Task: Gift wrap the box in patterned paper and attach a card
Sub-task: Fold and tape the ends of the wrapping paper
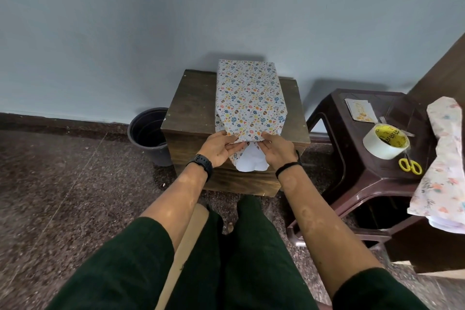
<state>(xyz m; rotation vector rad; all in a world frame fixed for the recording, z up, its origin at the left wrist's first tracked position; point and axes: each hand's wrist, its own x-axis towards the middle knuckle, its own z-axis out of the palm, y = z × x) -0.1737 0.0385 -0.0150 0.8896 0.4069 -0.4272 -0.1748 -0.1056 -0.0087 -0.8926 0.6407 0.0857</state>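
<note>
While the box point(247, 93) lies lengthwise on the small wooden desk point(188, 108), already covered on top and sides in patterned paper point(251, 118), the person is working on the near end. That end overhangs the desk's front edge, which seems the reason for the placement: it leaves the flap point(249, 158) free to hang and be folded without the desk getting in the way. The side corners have been tucked in, so the paper narrows to a tongue whose white underside shows below the fold.

The left hand point(217, 147) pinches the paper at the left of the crease, fingers and thumb closed on it. The right hand point(275, 148) does the same at the right, fingertips pressing the fold line. Holding both corners at once keeps the crease straight and the paper taut against the box end; letting one go would likely slacken the tuck. I judge the step to be closing this end, with sealing yet to come.

Off to the person's right stands a dark plastic stool point(352, 158) carrying what the rest of the job needs: a tape roll point(385, 143), yellow-handled scissors point(410, 165), and the card point(359, 109) lying flat near the back. Spare floral paper point(445, 158) drapes over its far side. All sit within reach of the right hand, though taking tape means releasing one corner. A black bin point(148, 133) stands on the floor left of the desk.
</note>
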